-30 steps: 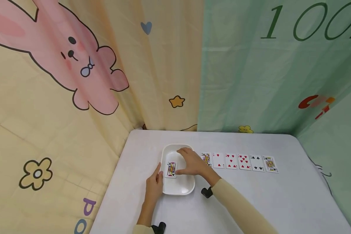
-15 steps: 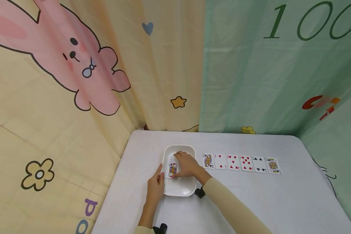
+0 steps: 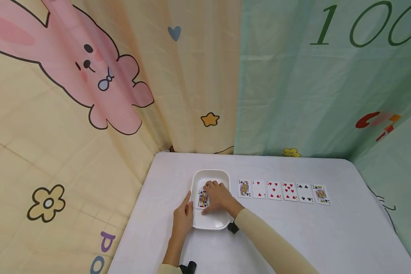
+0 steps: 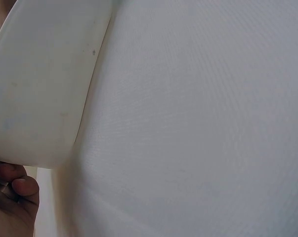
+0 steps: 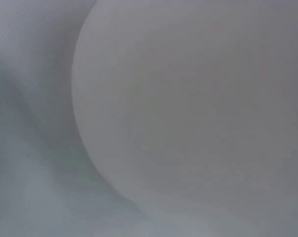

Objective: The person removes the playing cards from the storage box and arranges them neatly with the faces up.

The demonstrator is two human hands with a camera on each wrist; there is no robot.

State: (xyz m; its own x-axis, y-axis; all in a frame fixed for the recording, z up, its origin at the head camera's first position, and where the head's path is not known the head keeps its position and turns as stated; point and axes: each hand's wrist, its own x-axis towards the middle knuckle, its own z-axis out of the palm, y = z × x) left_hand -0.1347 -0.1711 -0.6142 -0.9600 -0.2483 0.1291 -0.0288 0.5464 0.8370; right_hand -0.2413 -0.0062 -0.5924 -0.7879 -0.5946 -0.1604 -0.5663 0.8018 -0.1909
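Observation:
A white tray lies on the table with a face-up picture playing card inside, near its left wall. My left hand grips the tray's left rim, its thumb and fingers at the wall; in the left wrist view, curled fingers meet the tray's edge. Over the tray, my right hand spans the card's right side, with spread, bent fingertips by its upper corner and the thumb just below it. The hand covers part of the card's right edge. The right wrist view shows only the blurred tray.
Right of the tray, several face-up playing cards lie in a row on the white-covered table. Behind stand a yellow curtain with cartoon prints and a green curtain.
My right hand has moved left and down over the card, and its thumb has slid from the card's right side to just below it. The left hand stays at the tray's rim.

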